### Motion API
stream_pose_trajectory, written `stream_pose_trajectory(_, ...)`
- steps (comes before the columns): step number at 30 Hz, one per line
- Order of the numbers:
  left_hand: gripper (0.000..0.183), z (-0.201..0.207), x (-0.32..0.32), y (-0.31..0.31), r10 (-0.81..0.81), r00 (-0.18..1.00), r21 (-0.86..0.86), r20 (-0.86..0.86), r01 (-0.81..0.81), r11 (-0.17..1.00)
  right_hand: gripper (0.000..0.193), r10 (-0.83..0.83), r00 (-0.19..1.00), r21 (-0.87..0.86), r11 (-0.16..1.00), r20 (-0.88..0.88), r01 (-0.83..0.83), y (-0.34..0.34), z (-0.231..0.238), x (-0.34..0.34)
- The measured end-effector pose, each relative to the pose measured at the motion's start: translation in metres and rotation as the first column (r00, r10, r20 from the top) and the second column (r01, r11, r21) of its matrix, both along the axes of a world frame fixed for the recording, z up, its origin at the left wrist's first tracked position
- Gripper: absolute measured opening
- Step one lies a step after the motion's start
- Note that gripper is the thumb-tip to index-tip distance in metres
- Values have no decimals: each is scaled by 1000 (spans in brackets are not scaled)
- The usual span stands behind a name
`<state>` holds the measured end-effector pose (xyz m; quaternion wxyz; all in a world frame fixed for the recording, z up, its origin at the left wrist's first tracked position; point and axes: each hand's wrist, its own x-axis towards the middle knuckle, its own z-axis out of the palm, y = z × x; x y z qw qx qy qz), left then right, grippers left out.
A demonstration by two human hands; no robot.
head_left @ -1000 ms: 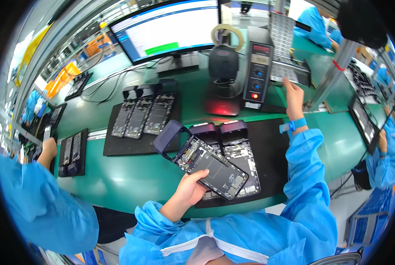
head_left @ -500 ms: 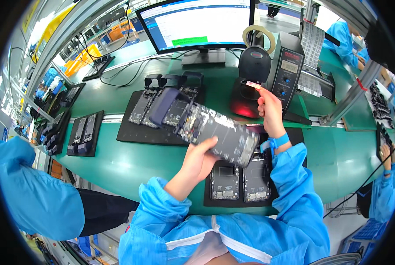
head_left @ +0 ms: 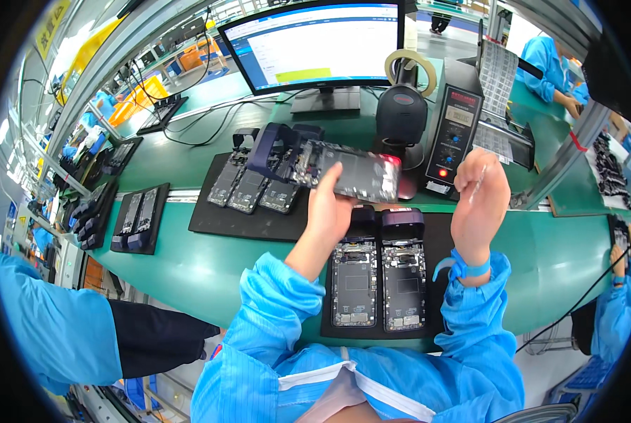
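My left hand [head_left: 328, 211] grips an open phone assembly [head_left: 358, 176], its thumb across the top face. A dark purple block [head_left: 271, 149] is attached at the assembly's left end. Red light falls on the right end, just below a black barcode scanner [head_left: 401, 116] on a stand. My right hand [head_left: 482, 204] is raised to the right of it, fingers pinched on a thin pale strip [head_left: 478, 185], seen nearly edge-on. Two more phone assemblies, one on the left [head_left: 354, 289] and one on the right [head_left: 404, 289], lie on a black mat [head_left: 439, 236] before me.
Several similar assemblies rest on another black mat [head_left: 238, 224] to the left. Behind stand a monitor [head_left: 315, 49], a control box [head_left: 453, 130] with a lit red lamp, and a roll of labels [head_left: 499, 77]. A person in blue [head_left: 61, 317] is close on my left.
My left hand has moved the phone assembly up and away, its right end now under the scanner. My right hand has drawn back from the scanner to the right with the strip.
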<state>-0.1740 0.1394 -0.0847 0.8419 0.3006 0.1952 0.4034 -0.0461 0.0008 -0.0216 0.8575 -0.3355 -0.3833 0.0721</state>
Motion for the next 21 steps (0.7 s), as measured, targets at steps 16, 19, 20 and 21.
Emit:
stream_pose_trajectory(16,46,15,-89,-96,106,893,745,-437,293,599,37,425,771,-138,901,475,-412,-37,4,-81)
stream_pose_trajectory(19,39,9,-86,-102,211,885,757,-414,206,621,33,424,768,-97,896,480,-433,-38,6,-81)
stream_pose_trajectory(20,37,11,-86,-101,280,866,812,-415,214,543,33,438,779,-93,890,448,-447,-38,7,-83)
stream_pose_trajectory(21,35,11,-85,-101,351,842,856,-411,224,465,33,455,789,-89,882,413,-462,-38,7,-84)
